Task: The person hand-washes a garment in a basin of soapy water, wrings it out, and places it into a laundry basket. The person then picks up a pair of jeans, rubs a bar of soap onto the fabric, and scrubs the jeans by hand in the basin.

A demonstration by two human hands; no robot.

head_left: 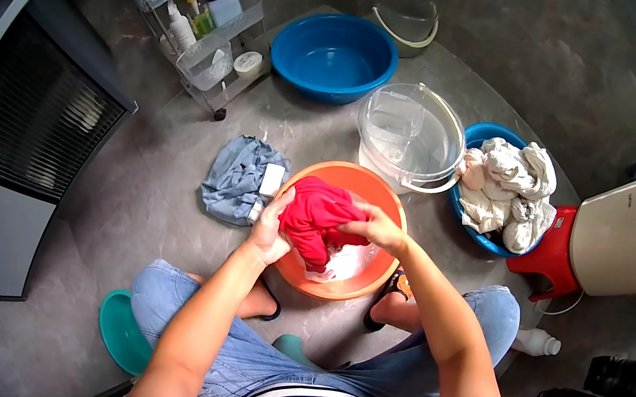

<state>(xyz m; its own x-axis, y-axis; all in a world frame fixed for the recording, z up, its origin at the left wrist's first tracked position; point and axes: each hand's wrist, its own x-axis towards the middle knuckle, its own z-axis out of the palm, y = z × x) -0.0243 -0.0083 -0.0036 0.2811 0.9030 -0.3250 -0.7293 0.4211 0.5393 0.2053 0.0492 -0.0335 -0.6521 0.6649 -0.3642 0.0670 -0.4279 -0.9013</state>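
Note:
A bunched red garment (321, 217) is held over an orange basin (394, 203) between my two hands. Its lower end hangs into whitish, sudsy water (347, 266). My left hand (271, 228) grips the garment's left side, near the basin's left rim. On the other side my right hand (374, 227) has its fingers closed on the cloth. What kind of garment it is cannot be made out. Beside the basin on the left, a crumpled blue-grey garment (235, 180) lies on the floor, with a white block (272, 180) at its right edge.
Behind the basin stand a clear bucket (407, 167) and a blue basin (333, 58). Whitish laundry (509, 188) fills another blue tub at right, near a red and cream appliance (610, 235). A wheeled shelf (190, 59) is at back left; a teal basin (119, 331) sits front left.

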